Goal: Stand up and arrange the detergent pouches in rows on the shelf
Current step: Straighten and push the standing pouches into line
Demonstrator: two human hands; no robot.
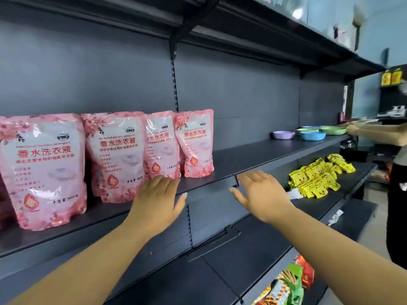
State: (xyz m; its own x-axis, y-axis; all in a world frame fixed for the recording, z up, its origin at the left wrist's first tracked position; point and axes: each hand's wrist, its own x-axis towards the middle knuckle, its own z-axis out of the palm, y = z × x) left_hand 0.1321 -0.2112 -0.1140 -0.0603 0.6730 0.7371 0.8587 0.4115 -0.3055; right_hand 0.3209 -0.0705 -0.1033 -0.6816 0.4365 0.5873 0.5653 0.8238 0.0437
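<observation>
While both hands hover flat-fingered at the shelf's front edge, left hand just under the pink detergent pouches, right hand holds nothing. Pouches stand upright in a row. Dark grey shelving, colored bowls further along, yellow packets below.

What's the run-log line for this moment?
pink detergent pouches: standing in row on shelf | left hand: open, near row's front | right hand: open, empty | step: arranging

Shelf w/ pouches, bowls
</observation>
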